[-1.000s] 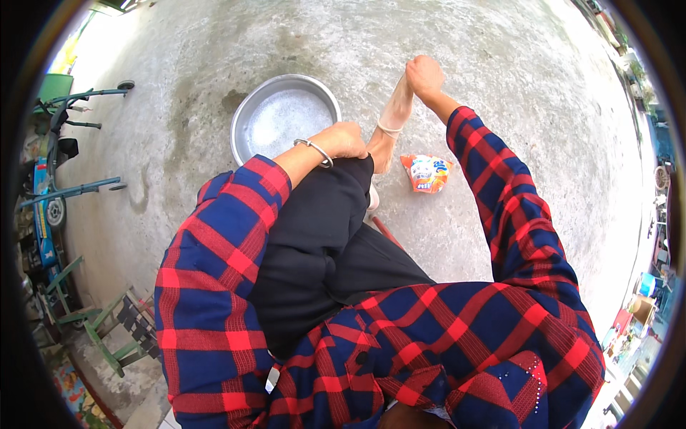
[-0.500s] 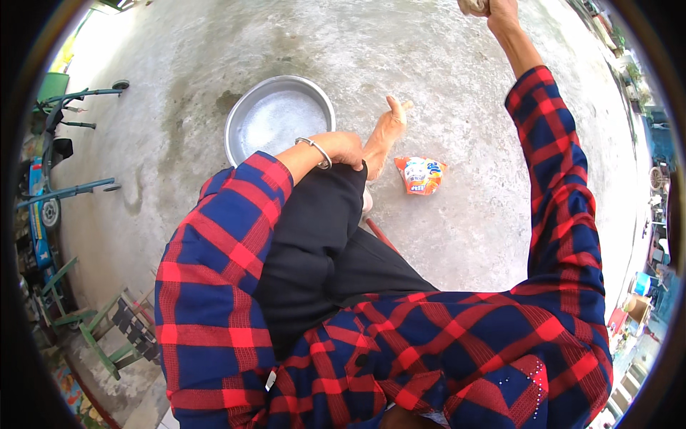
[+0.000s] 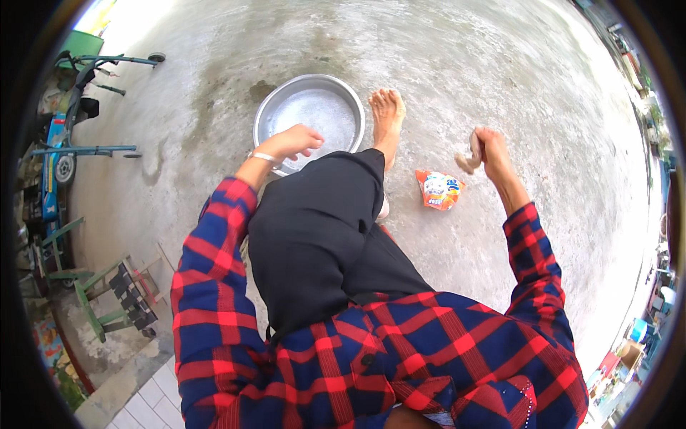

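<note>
My left hand (image 3: 291,142) hovers above the near side of a round metal basin (image 3: 261,114), its fingers loosely bent and apart with nothing between them. A silver bangle circles that wrist. Off to the right, my right hand (image 3: 493,151) is closed on a small beige piece of cloth (image 3: 469,159), which hangs limp from the fingers. Below it on the concrete stands an orange and white plastic packet (image 3: 439,189). The basin's bottom looks pale and bare of things.
My bare foot (image 3: 388,118) rests between basin and packet, beneath black trousers (image 3: 314,236). At the left are a walking frame with wheels (image 3: 107,58) and a green wooden frame (image 3: 96,304). Assorted household things line the right edge.
My right hand has come down and nearer with the beige cloth. My left hand has left the trouser knee and moved left over the basin's edge, fingers loosened.
</note>
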A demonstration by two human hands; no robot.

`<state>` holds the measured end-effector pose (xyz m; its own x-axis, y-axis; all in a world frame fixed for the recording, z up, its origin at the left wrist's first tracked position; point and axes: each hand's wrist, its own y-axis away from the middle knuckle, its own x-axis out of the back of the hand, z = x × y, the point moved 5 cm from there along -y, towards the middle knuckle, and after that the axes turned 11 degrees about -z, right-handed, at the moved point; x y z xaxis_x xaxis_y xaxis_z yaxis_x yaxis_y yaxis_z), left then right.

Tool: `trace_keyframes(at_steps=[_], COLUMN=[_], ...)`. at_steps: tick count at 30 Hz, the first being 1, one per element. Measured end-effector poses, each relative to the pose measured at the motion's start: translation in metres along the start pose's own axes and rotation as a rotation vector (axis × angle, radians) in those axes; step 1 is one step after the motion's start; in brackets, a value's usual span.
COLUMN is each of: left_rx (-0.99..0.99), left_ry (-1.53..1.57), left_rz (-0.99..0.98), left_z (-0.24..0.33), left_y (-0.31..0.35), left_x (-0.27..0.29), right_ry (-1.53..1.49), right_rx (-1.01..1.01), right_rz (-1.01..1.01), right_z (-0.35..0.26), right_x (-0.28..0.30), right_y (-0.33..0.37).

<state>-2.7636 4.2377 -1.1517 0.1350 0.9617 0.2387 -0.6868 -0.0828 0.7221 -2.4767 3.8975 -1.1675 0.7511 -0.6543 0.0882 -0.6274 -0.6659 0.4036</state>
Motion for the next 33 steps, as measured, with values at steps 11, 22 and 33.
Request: trace_keyframes(at_steps=[11,22,33], left_rx=[-0.176,-0.346,-0.321], left_ry=[0.899,0.828,0.825], left_rz=[0.763,1.236,1.217], left_z=[-0.181,-0.166,-0.162], left_y=[0.247,0.406,0.398], left_x=[-0.090,-0.079,-0.097], right_ry=[-0.172,-0.221,-0.221], right_rx=[-0.016,0.029,0.033], right_rz=[-0.078,-0.103,-0.080], right_z=[0.032,0.038,0.034], right_x=[0.029,0.053,0.043], right_y=[0.088,0.112,0.131])
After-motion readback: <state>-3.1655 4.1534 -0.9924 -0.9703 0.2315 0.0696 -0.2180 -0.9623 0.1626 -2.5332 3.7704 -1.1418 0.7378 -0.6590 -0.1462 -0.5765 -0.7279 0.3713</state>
